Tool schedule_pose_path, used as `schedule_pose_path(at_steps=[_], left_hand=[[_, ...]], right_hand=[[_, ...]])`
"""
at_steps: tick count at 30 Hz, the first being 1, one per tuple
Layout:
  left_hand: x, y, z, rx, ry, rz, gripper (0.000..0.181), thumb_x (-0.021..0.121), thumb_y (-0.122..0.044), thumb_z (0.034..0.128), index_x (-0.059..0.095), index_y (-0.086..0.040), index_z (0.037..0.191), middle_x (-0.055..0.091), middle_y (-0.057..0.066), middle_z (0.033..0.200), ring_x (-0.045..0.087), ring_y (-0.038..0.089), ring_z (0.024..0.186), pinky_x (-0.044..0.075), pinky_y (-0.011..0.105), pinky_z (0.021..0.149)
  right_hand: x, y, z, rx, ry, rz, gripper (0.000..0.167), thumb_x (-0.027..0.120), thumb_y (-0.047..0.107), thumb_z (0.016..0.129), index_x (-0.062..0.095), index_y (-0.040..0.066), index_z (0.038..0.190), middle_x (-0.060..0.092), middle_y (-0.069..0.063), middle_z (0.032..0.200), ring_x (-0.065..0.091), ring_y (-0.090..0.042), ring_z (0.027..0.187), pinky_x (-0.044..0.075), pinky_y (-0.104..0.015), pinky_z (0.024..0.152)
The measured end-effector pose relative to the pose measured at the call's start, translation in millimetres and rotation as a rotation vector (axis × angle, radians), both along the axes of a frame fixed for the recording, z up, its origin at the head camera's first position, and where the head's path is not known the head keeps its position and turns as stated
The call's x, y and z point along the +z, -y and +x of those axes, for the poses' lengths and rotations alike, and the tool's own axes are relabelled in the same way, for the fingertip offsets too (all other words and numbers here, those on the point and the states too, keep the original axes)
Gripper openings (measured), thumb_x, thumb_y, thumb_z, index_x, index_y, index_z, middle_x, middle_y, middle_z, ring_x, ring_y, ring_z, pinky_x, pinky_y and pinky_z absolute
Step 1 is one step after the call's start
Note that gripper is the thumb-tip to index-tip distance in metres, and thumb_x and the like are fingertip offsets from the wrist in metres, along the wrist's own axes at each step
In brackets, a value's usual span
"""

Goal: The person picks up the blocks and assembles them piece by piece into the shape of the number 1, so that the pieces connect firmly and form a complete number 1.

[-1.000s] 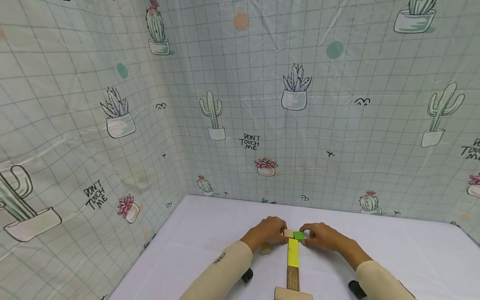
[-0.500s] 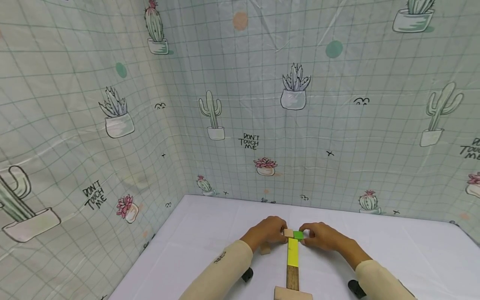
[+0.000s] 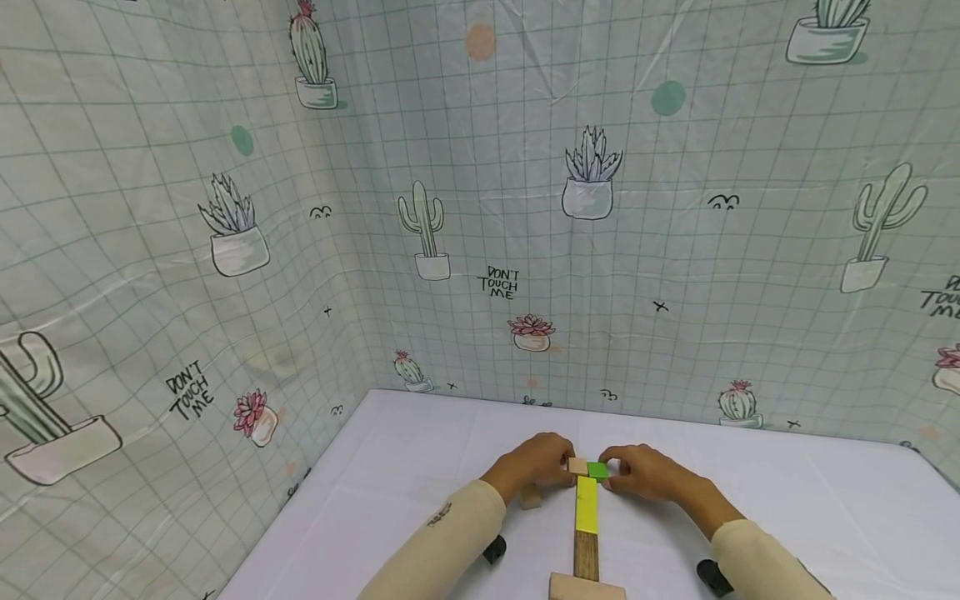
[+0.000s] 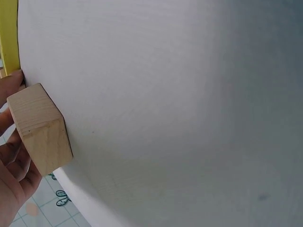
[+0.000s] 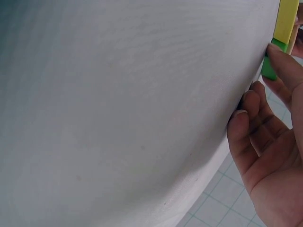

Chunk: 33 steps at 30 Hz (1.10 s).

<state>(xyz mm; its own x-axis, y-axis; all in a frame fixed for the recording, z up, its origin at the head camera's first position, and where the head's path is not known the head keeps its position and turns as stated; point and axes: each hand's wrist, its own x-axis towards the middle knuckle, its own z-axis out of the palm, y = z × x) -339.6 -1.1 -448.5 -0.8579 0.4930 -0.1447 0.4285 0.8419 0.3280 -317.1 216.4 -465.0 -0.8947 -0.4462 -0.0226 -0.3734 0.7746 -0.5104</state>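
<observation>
My left hand [image 3: 536, 458] pinches a small plain wooden block [image 3: 577, 466] at the far end of a row of blocks. Beside it, touching, is a green block [image 3: 597, 470], pinched between the thumb and index finger of my right hand [image 3: 641, 472]. Both blocks meet the far end of a yellow block [image 3: 587, 505]. A dark brown wooden block [image 3: 587, 557] continues the row toward me, ending at a wider light wooden block [image 3: 587, 587]. Close by the left hand stands a separate wooden block [image 4: 40, 127], partly hidden by that hand in the head view.
On the white table [image 3: 450, 425], a black object [image 3: 495, 550] lies by the left forearm and another black object [image 3: 712, 577] by the right forearm. A sheet printed with cacti [image 3: 480, 233] hangs behind and to the left of the table.
</observation>
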Motion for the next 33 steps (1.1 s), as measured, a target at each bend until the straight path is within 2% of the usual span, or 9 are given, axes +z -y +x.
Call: schedule_pose_path(at_steps=[15, 27, 33], left_hand=[[0.8, 0.2, 1.8, 0.033, 0.027, 0.022, 0.028, 0.077, -0.03, 0.0894, 0.072, -0.017, 0.114, 0.065, -0.005, 0.1, 0.055, 0.007, 0.085, 0.052, 0.026, 0.084], [-0.5, 4.8, 1.3, 0.024, 0.019, 0.003, 0.035, 0.078, -0.033, 0.0884, 0.069, -0.016, 0.117, 0.065, -0.006, 0.099, 0.056, 0.006, 0.087, 0.051, 0.024, 0.085], [1.3, 10.6, 3.0, 0.051, 0.025, 0.002, 0.039, 0.078, -0.036, 0.0876, 0.068, -0.017, 0.119, 0.066, -0.006, 0.104, 0.06, 0.008, 0.094, 0.052, 0.028, 0.09]], right_hand=[[-0.4, -1.4, -1.1, 0.018, -0.004, -0.009, 0.03, 0.076, 0.022, 0.088, 0.069, 0.014, 0.116, 0.056, 0.004, 0.075, 0.049, -0.013, 0.067, 0.04, -0.027, 0.059], [-3.4, -1.1, -3.2, 0.013, 0.002, -0.001, 0.031, 0.077, 0.023, 0.088, 0.069, 0.015, 0.117, 0.057, 0.003, 0.075, 0.05, -0.013, 0.068, 0.041, -0.028, 0.06], [-2.2, -0.6, -3.1, 0.0, 0.012, 0.001, 0.033, 0.077, 0.023, 0.088, 0.068, 0.014, 0.118, 0.058, 0.002, 0.077, 0.05, -0.015, 0.07, 0.042, -0.03, 0.062]])
